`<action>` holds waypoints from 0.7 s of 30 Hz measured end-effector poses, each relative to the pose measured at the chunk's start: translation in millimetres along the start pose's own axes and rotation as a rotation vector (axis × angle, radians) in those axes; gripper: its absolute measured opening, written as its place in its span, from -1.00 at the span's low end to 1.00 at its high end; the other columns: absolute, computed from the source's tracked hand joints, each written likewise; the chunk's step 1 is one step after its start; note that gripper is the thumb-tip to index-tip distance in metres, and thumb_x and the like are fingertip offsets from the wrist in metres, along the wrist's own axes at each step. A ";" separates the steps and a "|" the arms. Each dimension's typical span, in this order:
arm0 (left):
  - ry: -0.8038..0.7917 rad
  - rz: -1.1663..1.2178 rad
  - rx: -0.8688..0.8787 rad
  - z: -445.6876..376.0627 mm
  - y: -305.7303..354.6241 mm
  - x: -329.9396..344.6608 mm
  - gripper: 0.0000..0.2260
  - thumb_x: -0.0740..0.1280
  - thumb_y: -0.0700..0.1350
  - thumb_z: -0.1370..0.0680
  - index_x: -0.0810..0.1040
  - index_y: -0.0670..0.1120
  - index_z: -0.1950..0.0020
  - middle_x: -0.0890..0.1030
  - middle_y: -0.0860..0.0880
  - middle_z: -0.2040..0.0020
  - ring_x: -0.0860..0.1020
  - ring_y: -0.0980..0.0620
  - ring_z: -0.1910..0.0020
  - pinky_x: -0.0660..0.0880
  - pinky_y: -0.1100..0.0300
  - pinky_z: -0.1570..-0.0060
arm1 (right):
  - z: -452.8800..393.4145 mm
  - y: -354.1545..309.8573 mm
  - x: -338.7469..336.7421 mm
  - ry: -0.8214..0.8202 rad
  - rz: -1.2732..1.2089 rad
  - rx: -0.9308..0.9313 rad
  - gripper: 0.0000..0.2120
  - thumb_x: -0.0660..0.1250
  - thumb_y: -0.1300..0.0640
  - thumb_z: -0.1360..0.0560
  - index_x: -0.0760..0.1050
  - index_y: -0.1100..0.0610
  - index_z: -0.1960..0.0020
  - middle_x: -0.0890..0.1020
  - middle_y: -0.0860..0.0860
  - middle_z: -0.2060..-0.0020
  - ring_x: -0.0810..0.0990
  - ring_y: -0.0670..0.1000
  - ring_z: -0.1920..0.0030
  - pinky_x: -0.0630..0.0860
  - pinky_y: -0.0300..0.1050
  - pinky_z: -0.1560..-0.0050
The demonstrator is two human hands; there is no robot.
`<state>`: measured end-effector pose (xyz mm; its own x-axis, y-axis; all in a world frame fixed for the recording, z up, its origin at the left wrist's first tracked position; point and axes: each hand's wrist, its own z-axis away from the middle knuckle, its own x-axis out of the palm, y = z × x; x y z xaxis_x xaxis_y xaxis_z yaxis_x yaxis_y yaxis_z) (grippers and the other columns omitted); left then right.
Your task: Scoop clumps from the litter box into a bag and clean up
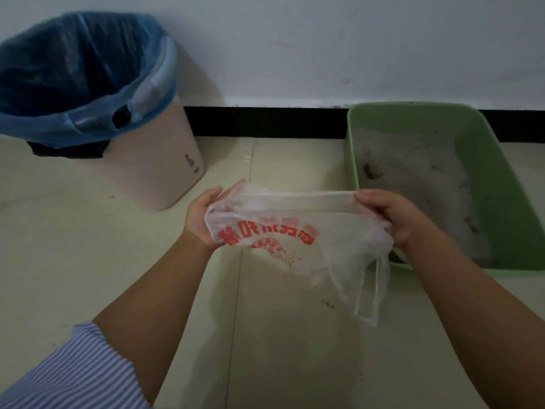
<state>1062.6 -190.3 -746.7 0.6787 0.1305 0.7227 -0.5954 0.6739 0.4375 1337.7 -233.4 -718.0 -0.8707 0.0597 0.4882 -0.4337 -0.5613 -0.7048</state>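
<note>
A thin clear plastic bag (298,231) with red print hangs stretched between my hands above the floor. My left hand (200,216) holds its left edge. My right hand (392,216) grips its right edge, and a handle loop dangles below it. To the right, a green litter box (501,178) stands against the wall, holding grey litter. A dark clump (373,171) lies near its left wall. No scoop is visible.
A pink waste bin (156,163) lined with a blue bag (85,78) stands at the back left by the white wall. A black skirting strip (265,122) runs along the wall. Small specks of litter (327,304) lie on the beige floor tiles.
</note>
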 end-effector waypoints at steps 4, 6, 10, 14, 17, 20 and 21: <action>0.277 0.319 0.226 -8.6 1.6 2.1 -0.60 0.14 0.00 -0.59 0.35 -0.15 -0.38 0.58 -0.25 -0.04 0.62 -0.17 0.07 0.61 0.05 0.20 | -6.4 14.5 -0.8 0.126 -0.092 0.006 -0.57 0.21 0.14 -0.55 0.48 0.19 0.48 0.37 -0.03 0.76 0.35 -0.11 0.75 0.37 -0.42 0.62; 0.486 0.147 0.243 -17.3 -1.5 3.1 -0.46 0.17 0.14 -0.58 0.15 -0.04 -0.50 0.40 -0.20 -0.31 0.47 -0.12 -0.24 0.49 0.03 -0.12 | -16.3 19.1 4.9 0.201 -0.127 -0.101 -0.51 0.04 0.14 -0.62 0.44 0.16 0.45 0.33 -0.04 0.75 0.25 -0.13 0.78 0.25 -0.45 0.67; 0.653 -0.406 0.107 -21.7 -23.8 21.9 -0.40 0.22 0.25 -0.51 0.31 -0.11 -0.40 0.41 -0.10 -0.29 0.44 -0.06 -0.24 0.43 0.06 -0.09 | -29.6 31.6 13.5 0.268 -0.065 -0.233 -0.67 0.00 0.19 -0.62 0.36 0.15 0.27 0.43 -0.07 0.66 0.32 -0.13 0.68 0.22 -0.42 0.65; 0.288 -0.635 -0.165 -19.3 -46.4 54.5 -0.66 0.19 0.16 -0.55 0.49 -0.11 -0.04 0.57 -0.06 0.04 0.54 0.02 0.10 0.47 0.15 0.09 | -27.0 38.8 18.2 0.101 -0.169 -0.190 -0.87 0.18 0.26 -0.41 0.39 0.17 0.31 0.43 -0.01 0.60 0.32 -0.08 0.63 0.26 -0.38 0.59; 0.327 -0.604 -0.158 -27.8 -55.4 66.8 -0.80 0.23 -0.11 -0.57 0.49 -0.10 0.23 0.53 0.00 0.35 0.51 0.06 0.40 0.46 0.27 0.41 | -21.2 39.7 20.0 0.005 -0.270 -0.141 -0.95 0.35 0.21 -0.09 0.49 0.18 0.47 0.44 0.05 0.59 0.42 -0.03 0.61 0.40 -0.37 0.54; 0.384 -0.482 -0.165 -33.9 -53.9 65.0 -0.76 0.14 -0.28 -0.52 0.40 -0.10 0.33 0.38 -0.01 0.39 0.37 0.04 0.41 0.40 0.24 0.40 | -17.4 44.2 10.2 0.008 -0.210 -0.077 -0.84 0.46 0.23 -0.02 0.47 0.19 0.49 0.47 0.10 0.53 0.49 0.04 0.49 0.49 -0.26 0.37; 0.387 -0.417 -0.140 -34.0 -49.9 61.7 -0.74 0.10 -0.33 -0.47 0.40 -0.11 0.37 0.40 -0.01 0.45 0.39 0.04 0.43 0.40 0.23 0.39 | -17.7 45.8 5.9 0.047 -0.164 -0.026 -0.79 0.50 0.20 -0.05 0.46 0.19 0.47 0.47 0.10 0.52 0.49 0.04 0.47 0.47 -0.22 0.32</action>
<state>1148.8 -191.1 -742.1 0.9668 0.0723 0.2451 -0.1999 0.8113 0.5494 1308.5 -244.2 -756.5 -0.7974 0.1879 0.5735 -0.5762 -0.5194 -0.6310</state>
